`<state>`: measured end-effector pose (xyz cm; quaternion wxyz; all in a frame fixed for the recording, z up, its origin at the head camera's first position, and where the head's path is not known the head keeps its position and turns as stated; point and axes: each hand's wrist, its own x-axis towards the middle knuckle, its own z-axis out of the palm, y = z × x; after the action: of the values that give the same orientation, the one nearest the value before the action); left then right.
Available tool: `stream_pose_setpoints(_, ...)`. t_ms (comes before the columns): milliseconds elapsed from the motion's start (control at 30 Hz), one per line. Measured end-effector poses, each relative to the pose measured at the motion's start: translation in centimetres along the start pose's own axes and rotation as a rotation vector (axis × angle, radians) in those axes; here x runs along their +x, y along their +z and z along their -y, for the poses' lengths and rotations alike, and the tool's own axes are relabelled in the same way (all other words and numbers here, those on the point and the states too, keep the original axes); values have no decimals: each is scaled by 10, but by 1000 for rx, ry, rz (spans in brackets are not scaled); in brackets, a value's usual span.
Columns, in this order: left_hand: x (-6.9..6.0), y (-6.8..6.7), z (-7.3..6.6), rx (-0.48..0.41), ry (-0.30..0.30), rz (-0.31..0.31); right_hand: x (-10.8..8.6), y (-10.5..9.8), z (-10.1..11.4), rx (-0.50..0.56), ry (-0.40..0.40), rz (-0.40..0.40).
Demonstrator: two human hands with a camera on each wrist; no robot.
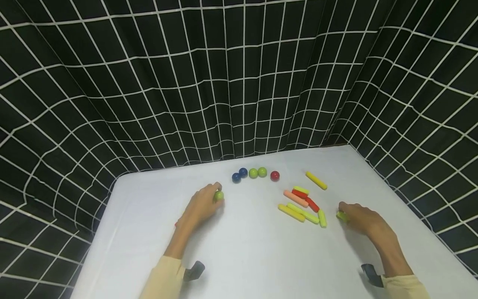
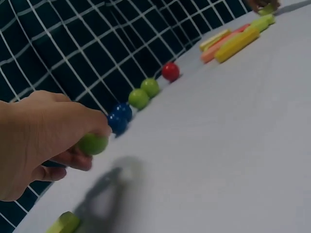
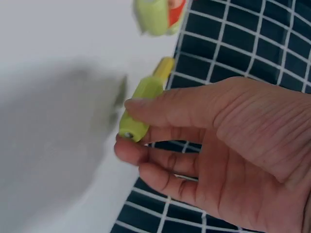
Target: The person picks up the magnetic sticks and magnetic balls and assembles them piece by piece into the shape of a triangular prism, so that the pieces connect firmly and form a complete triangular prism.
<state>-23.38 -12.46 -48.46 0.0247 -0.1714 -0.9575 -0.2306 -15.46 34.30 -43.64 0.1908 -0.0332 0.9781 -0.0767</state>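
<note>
In the head view my left hand (image 1: pixel 201 205) holds a small green ball (image 1: pixel 218 195) in its fingers over the left middle of the white table. The left wrist view shows the same green ball (image 2: pixel 93 143) gripped, partly hidden by the fingers of the left hand (image 2: pixel 53 131). At the right, my right hand (image 1: pixel 361 218) pinches a short lime-green stick (image 1: pixel 341 216). In the right wrist view the lime-green stick (image 3: pixel 141 104) sits between thumb and fingers of the right hand (image 3: pixel 209 145), a small dark spot on its end.
Toward the back stand two blue balls (image 1: pixel 236 177), two green balls (image 1: pixel 253 173) and a red ball (image 1: pixel 274 176). Several coloured sticks (image 1: pixel 291 212) lie between these and my right hand. A yellow stick (image 1: pixel 316 180) lies apart. Black white-gridded cloth (image 1: pixel 239 83) surrounds the table.
</note>
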Motion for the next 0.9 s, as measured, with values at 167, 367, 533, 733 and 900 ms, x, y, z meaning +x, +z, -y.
stream_pose_setpoints(167,-32,-2,-14,-21,17,29,-1,-7,18,13,-121,-96)
stream_pose_setpoints(367,-67,6,-29,-80,17,27,7,-4,64,83,-364,-163)
stream_pose_setpoints(533,-89,23,-41,-116,35,35,16,15,107,73,-549,-168)
stream_pose_setpoints(733,-98,37,-54,-80,111,-39,19,32,153,41,-714,-148)
stream_pose_setpoints(900,-94,45,-57,-16,153,-93,27,41,178,-6,-730,-168)
